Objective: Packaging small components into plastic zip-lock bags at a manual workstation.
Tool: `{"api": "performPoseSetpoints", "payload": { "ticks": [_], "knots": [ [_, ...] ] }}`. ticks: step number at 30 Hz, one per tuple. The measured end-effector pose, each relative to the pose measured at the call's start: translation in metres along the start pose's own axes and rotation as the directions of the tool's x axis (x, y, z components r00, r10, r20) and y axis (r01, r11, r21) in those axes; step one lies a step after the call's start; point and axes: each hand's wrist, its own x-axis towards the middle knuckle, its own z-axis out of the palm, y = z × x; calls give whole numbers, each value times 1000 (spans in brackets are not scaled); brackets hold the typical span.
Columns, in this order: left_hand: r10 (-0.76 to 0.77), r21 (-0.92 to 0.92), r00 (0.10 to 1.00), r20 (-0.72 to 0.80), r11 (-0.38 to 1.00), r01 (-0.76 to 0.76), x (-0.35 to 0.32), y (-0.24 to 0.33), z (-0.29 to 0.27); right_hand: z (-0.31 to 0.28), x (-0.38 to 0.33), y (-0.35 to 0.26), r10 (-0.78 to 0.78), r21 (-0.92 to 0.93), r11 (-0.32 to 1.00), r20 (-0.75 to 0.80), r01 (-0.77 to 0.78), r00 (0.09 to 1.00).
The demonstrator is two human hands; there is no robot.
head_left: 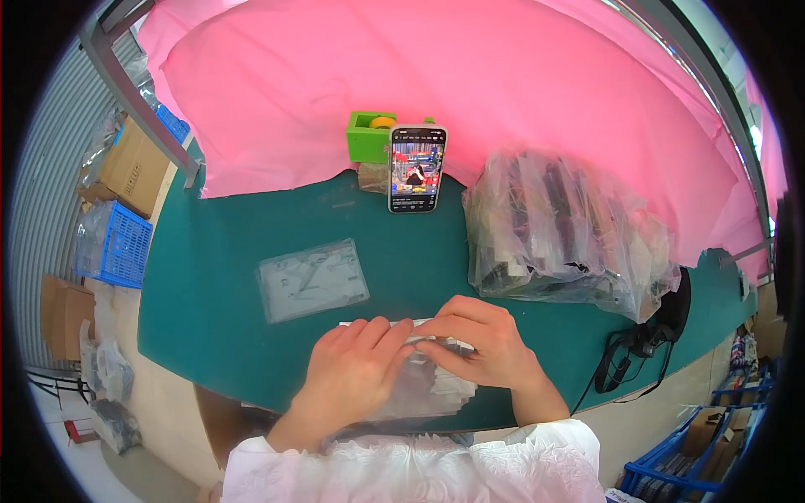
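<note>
Near the table's front edge lies a stack of clear, flat plastic bags (428, 390) with white layered edges. My left hand (352, 365) rests over its left part, with the fingers bent and the thumb pressed in at the stack's far edge. From the right, my right hand (482, 344) pinches a bag's far edge between thumb and fingers, close to the left fingertips. The fingers hide most of that edge and any contents there. Farther left, a clear flat packet (314, 281) with greyish shapes in it lies apart from both hands.
A phone (416, 168) leans upright by a green tape dispenser (369, 144) at the back. On the right stands a large, filled plastic bag (562, 235), beside a black strap and cable (641, 344). Pink cloth (419, 67) hangs behind the green table (201, 293).
</note>
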Motion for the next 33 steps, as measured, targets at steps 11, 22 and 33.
{"api": "performPoseSetpoints", "payload": {
  "ticks": [11, 22, 33],
  "knots": [
    [-128, -227, 976, 177, 959, 167, -4, -13, -6, -13, -1, 10, 246, 177, 943, 203, -283, 948],
    [-87, -303, 960, 266, 938, 169, -9, -39, -8, -13, 3, 21, 336, 262, 877, 262, -402, 905],
    [-245, -512, 926, 289, 777, 365, -14, -62, -8, -6, 4, 40, 357, 369, 827, 239, -425, 903]
  ]
}}
